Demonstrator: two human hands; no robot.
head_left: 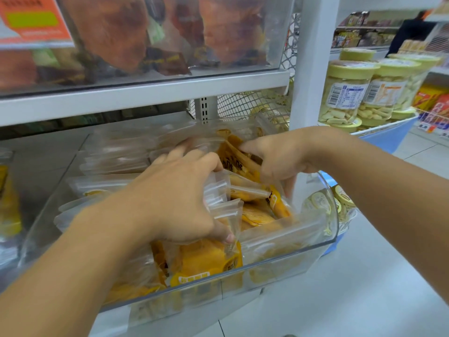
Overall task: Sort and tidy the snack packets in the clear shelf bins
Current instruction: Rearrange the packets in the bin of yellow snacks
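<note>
There is only one view, from a camera worn on the person's head. It looks forward and down, very near to the clear shelf bin (323, 242), so both forearms enter from the bottom edge and the hands, left (177, 198) and right (277, 156), meet in the middle of the picture. The lens is wide-angle: the shelf edge (145, 93) above looks bent. At the right side the view reaches past the white post (313, 57) to jars (345, 91) in the next aisle.

Orange sign (34, 19) cut off by top-left edge, print blurred; right hand (277, 159) fingers possibly buried among packets (206, 261).
</note>
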